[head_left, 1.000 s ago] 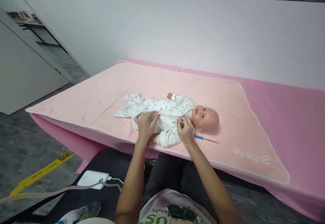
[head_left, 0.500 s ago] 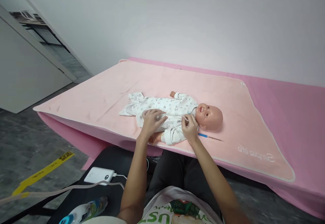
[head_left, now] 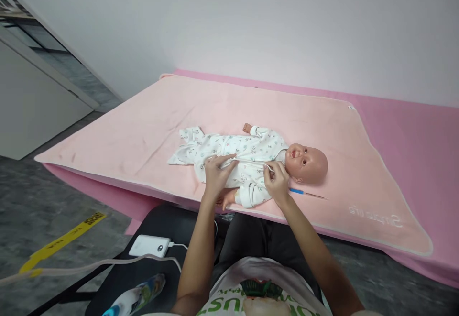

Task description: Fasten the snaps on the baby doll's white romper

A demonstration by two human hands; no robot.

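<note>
A baby doll (head_left: 306, 164) lies on its back in a white printed baby outfit (head_left: 229, 142), its head to the right. My left hand (head_left: 218, 175) is at the outfit's front near the waist, pinching the white front edge between thumb and forefinger. Close to the doll's neck, my right hand (head_left: 277, 181) has its fingers closed on the upper end of the same edge. The edge runs fairly straight between both hands. Just right of my right hand lies a slim tool (head_left: 296, 190) with a blue handle and thin shaft; its exact kind is unclear.
A pale pink blanket (head_left: 201, 101) lies under the doll on a pink-covered table (head_left: 412, 139), against a white wall (head_left: 251, 24). Left of my legs, a black chair (head_left: 172, 220) holds a white power bank (head_left: 148, 245) with cable and a plastic bottle (head_left: 138, 294).
My view has tilted down and shifted slightly left, so the doll appears farther right. Both hands keep nearly the same places on the outfit's front edge.
</note>
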